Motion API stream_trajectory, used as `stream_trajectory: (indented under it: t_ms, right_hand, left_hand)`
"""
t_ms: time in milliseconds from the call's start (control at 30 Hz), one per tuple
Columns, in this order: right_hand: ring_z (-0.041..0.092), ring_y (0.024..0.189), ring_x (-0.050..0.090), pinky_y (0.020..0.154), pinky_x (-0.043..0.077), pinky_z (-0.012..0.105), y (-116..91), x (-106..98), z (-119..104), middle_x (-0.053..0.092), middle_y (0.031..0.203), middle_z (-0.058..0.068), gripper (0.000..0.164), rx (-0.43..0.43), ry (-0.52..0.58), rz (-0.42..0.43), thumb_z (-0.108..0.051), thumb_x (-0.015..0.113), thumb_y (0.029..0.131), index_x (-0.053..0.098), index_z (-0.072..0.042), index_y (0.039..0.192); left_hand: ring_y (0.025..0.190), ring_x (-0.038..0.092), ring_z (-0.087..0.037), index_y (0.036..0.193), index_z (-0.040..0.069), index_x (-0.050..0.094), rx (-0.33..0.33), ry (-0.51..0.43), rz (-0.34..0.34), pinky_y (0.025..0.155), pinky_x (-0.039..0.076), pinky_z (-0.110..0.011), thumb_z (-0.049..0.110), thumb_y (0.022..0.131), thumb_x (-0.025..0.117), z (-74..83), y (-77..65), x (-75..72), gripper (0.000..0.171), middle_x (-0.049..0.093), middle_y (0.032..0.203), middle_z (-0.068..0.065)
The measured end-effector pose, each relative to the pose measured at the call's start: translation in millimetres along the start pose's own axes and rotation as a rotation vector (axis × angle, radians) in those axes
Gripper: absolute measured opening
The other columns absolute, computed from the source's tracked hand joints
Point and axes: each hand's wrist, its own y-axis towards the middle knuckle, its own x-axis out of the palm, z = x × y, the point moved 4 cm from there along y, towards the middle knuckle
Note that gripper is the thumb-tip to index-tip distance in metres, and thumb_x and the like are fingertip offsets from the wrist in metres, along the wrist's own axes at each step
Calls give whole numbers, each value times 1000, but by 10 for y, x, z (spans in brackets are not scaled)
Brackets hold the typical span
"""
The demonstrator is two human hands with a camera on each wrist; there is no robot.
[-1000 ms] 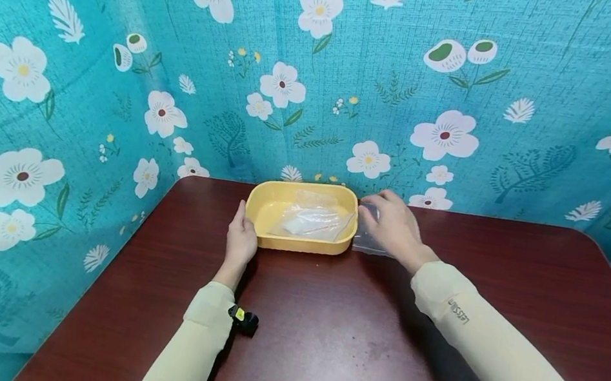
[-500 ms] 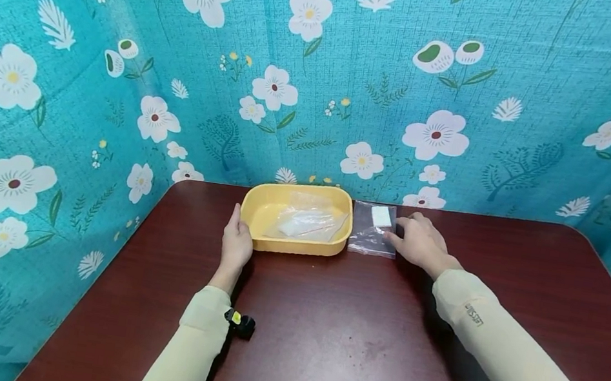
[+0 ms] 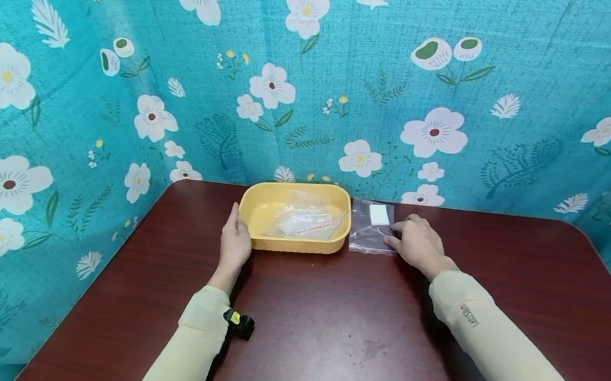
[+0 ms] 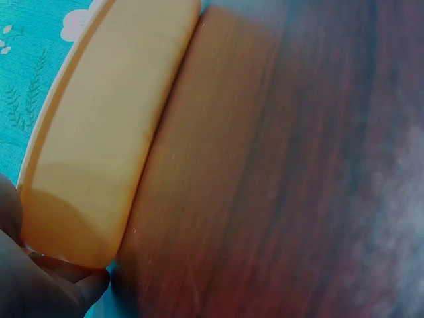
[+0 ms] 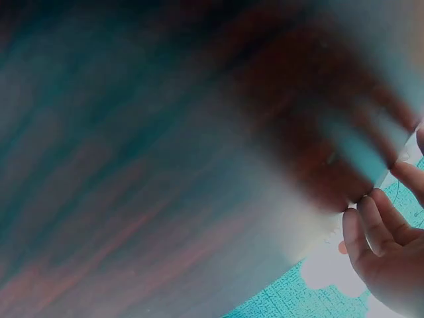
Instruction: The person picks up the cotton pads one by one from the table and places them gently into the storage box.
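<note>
In the head view, a yellow plastic tray [image 3: 297,246] with rounded corners sits at the back of the table. Clear plastic packets [image 3: 307,223] with white contents lie inside it. My left hand [image 3: 235,246] rests against the tray's left end, fingers along its wall; the left wrist view has this hand [image 4: 46,278] at the tray's lower corner. Just right of the tray, a flat clear zip bag [image 3: 366,238] with a white label [image 3: 379,214] lies on the table. The fingertips of my right hand [image 3: 421,244] touch down at the bag's right edge.
The dark red wooden table [image 3: 310,321] ends at a turquoise flowered cloth [image 3: 320,88] hanging behind and to the left. A small black camera [image 3: 240,323] is strapped on the left wrist. The right wrist view is blurred and mostly tabletop [image 5: 132,165].
My right hand has moved off to the right from over the clear bag, which now lies in sight beside the tray. My left hand has stayed at the tray's end.
</note>
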Motion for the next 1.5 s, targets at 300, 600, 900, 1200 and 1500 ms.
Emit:
stream_trajectory:
  t_ms: [300,600,900,1200,1500]
  right_hand:
    - [36,103,58,83,53,51,-86,-8,42,63,110,17,32,17,4,80,-28,73,94,76,-7,118]
    - [34,101,59,83,54,50,-95,22,-54,63,108,15,34,20,-16,89,-27,74,93,72,-8,121]
    - [26,90,61,76,54,43,-86,31,-82,64,91,6,12,-26,-22,109,-17,76,90,82,-16,101]
    - [25,89,64,77,55,43,-78,-2,-54,66,90,3,10,-7,-14,128,-14,75,90,83,-16,95]
    - [20,86,65,75,55,40,-102,-45,-11,72,93,2,10,31,82,126,-14,73,93,82,-18,95]
  left_hand:
    - [151,18,-23,162,13,15,-19,15,-34,120,22,-42,10,110,27,24,-56,40,54,17,166,-7]
    - [151,17,-26,163,13,12,-46,47,-32,120,20,-44,10,110,25,-21,-119,-38,54,15,166,-9]
    - [151,16,-28,162,12,13,-49,31,-28,120,19,-45,10,110,26,-5,-148,-44,54,15,166,-10]
    - [150,17,-28,162,12,14,-33,37,-25,120,19,-45,8,109,26,9,-125,-4,55,17,166,-11]
    - [151,16,-27,162,12,14,-40,45,-25,120,19,-45,9,109,25,23,-144,-32,54,16,166,-11]
